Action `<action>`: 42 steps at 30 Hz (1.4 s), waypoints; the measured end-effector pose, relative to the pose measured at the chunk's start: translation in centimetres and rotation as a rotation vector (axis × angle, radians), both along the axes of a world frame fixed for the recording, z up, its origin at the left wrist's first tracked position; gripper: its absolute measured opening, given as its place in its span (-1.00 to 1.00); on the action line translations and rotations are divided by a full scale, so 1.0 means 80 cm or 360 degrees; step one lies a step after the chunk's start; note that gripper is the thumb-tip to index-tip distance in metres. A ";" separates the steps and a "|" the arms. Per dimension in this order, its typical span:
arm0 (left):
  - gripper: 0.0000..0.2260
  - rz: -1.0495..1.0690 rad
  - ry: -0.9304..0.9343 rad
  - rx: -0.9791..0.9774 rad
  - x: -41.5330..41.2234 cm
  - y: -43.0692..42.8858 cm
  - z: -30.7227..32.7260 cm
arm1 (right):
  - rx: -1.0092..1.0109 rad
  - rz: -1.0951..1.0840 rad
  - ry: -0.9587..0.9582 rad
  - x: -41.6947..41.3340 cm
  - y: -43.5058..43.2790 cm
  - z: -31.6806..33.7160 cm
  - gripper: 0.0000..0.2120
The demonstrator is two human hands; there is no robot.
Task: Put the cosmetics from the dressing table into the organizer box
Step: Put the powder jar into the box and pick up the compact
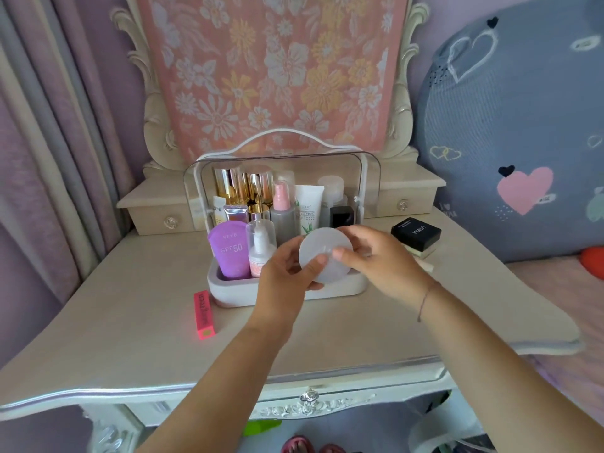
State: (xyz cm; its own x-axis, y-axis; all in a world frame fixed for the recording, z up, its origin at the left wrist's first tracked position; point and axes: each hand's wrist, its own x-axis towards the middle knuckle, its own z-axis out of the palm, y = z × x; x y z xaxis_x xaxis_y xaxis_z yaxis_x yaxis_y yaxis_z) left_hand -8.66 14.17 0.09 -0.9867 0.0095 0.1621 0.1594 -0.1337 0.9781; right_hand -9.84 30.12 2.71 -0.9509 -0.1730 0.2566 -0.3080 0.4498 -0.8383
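A: What lies furthest left on the bench (130, 308)?

B: A pink carton (204, 315), flat, just beside the front left corner of the organizer box (228, 291). Its print is too blurred to read.

A: And inside?

B: Upright, from the left: a purple tube (228, 253) marked "SPF 50", a pump bottle (260, 248) under a clear cap, gold-capped bottles (243, 186) behind, a pink-topped spray bottle (282, 207), a white tube (307, 204) with an aloe picture, and a black-capped item (341, 215), partly hidden.

A: The hands?

B: The left hand (284, 273) and right hand (382, 256) both grip a round white compact (325, 253) over the organizer's front right part, hiding what lies beneath.

A: Further right?

B: A black case (415, 232) on the bench, its lettering upside down.
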 end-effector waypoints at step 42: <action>-0.70 0.0316 0.0517 -0.0756 0.019 -0.035 -0.053 | 0.1003 -0.0188 0.0802 -0.060 -0.033 0.006 -0.68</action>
State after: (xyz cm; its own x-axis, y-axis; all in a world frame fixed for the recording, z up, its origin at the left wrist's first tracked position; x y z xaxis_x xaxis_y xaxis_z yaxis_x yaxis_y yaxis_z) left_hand -7.15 11.35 -4.11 -0.8778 -0.0245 0.4784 0.4370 0.3681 0.8207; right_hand -14.68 27.52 3.22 -0.7681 -0.3333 0.5467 -0.5016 0.8439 -0.1903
